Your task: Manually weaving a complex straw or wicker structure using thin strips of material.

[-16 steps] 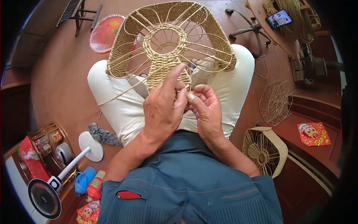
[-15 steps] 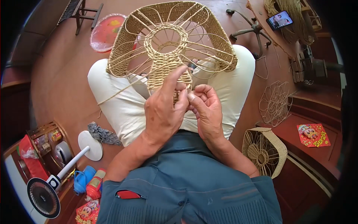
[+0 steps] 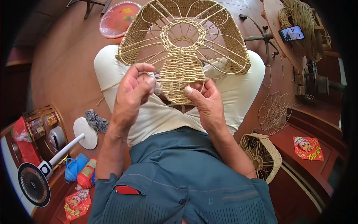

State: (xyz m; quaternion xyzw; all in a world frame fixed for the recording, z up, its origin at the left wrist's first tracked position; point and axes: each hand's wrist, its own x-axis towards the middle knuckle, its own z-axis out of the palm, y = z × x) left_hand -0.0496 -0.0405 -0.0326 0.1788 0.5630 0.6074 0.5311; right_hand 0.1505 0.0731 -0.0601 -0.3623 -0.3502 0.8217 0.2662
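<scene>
A half-woven straw-coloured basket rests across my knees, with a round braided ring and looped wire spokes around it. The woven panel below the ring points toward me. At the panel's lower right edge, my right hand grips it, thumb on top and fingers behind. To the left of the panel, my left hand is closed in a pinch on a cord. The cord's loose tail trails over my left thigh, and a strand runs straight across the panel at the level of both hands.
A second, smaller basket and a tangle of wire lie to the right. A phone and coiled cord are at the far right. A fan, a blue jug and a grey cloth lie left.
My left hand has moved left, off the panel's right edge, drawing the cord across it. My right hand has shifted slightly right and now grips the panel edge.
</scene>
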